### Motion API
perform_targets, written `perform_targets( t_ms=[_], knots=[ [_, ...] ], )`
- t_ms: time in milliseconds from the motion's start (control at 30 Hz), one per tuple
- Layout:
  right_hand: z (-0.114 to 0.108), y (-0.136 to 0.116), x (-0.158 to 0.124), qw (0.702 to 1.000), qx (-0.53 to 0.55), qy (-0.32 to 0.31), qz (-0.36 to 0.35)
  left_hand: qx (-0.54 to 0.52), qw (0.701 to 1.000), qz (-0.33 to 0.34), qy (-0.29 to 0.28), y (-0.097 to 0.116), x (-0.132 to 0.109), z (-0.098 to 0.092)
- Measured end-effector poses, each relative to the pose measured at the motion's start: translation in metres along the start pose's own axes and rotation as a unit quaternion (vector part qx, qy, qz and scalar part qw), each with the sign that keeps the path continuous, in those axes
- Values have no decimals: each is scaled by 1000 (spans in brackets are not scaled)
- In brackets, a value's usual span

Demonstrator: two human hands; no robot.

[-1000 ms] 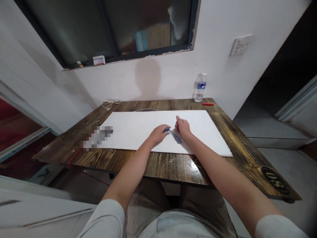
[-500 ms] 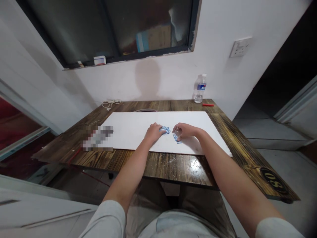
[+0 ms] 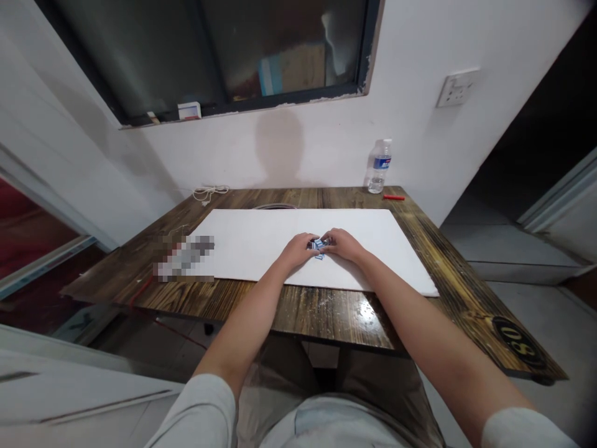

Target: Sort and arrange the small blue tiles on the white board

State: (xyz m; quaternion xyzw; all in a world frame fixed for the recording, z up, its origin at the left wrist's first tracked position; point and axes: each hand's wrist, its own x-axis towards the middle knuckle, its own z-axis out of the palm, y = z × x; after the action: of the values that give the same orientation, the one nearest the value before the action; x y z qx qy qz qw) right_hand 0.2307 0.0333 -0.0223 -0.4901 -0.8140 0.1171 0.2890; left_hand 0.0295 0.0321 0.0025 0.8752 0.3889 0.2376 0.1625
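Note:
Small blue-and-white rectangular pieces (image 3: 319, 246), several of them, lie bunched together on a white board (image 3: 247, 242); they are too small for me to tell their kind. My left hand (image 3: 300, 249) curls round the left side of the bunch, thumb and fingers closed on it. From the right, my right hand (image 3: 342, 244) cups the same pieces, its thumb and fingertips pressing on them. The two hands almost meet, and their fingers hide part of the bunch.
The board lies on a dark wooden table (image 3: 321, 317). At the back stand a water bottle (image 3: 380, 167), a red pen-like stick (image 3: 394, 197) and a coiled white cord (image 3: 209, 191). A blurred-out item (image 3: 186, 258) rests on the board's left end.
My hands have come together, the right one moving left. The blue-and-white pieces, earlier in two separate groups, are now one bunch between the hands.

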Motion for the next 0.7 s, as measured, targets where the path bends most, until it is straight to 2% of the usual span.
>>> perform_targets(
  t_ms=[167,367,533,700],
  knots=[
    [-4,-4,0,1000,25,11,-11,27,999,-34,32,3,-1,-1],
    [-7,-8,-2,999,9,30,17,-12,992,-89,85,5,-1,-2],
    [-7,-9,-3,997,65,29,9,-37,983,-148,100,6,-2,-3],
    [-6,-7,-4,993,116,25,29,-67,978,-154,122,2,-2,-2]
  ],
)
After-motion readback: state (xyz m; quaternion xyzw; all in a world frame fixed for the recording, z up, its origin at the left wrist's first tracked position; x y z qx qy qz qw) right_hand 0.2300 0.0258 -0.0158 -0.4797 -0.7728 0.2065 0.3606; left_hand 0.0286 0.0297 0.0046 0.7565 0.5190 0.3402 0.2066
